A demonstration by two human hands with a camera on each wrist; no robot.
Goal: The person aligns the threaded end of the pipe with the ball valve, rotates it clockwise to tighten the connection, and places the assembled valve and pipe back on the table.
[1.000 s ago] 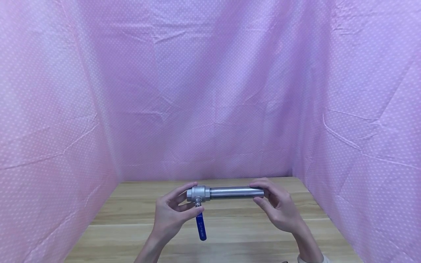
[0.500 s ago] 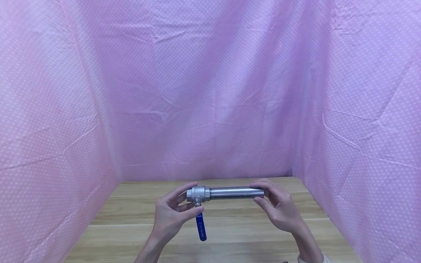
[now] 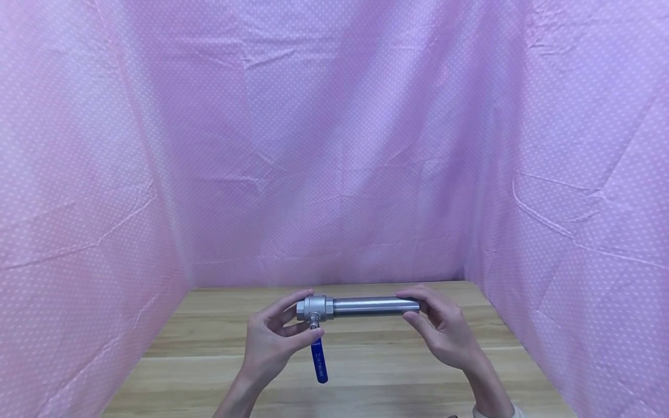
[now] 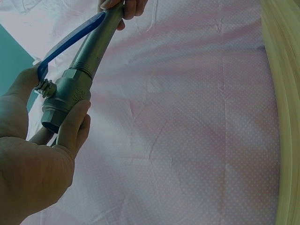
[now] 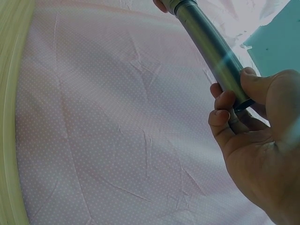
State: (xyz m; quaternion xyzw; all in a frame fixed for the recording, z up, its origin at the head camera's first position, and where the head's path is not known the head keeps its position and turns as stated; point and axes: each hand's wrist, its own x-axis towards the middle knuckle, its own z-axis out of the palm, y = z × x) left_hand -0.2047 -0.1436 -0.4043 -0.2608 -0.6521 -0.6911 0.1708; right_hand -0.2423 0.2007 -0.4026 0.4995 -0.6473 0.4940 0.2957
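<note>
A silver ball valve [image 3: 315,307] with a blue lever handle [image 3: 319,363] is joined to a straight steel pipe [image 3: 373,306]; threads show at the joint in the left wrist view. My left hand [image 3: 269,339] grips the valve body, fingers behind it and thumb on the upper part of the lever. My right hand [image 3: 444,328] pinches the pipe's far right end between thumb and fingers, as the right wrist view [image 5: 253,126] also shows from below. Valve and pipe lie level, held over the table, with the lever pointing toward me.
A light wood-grain table [image 3: 209,371] lies beneath the hands. Pink dotted cloth [image 3: 334,145] hangs at the back and along both sides. A small dark thing [image 3: 452,416] just shows at the bottom edge, near the right sleeve [image 3: 496,412].
Almost nothing moves; both hands keep their grip on the valve and pipe, and the right thumb shifts very slightly on the pipe.
</note>
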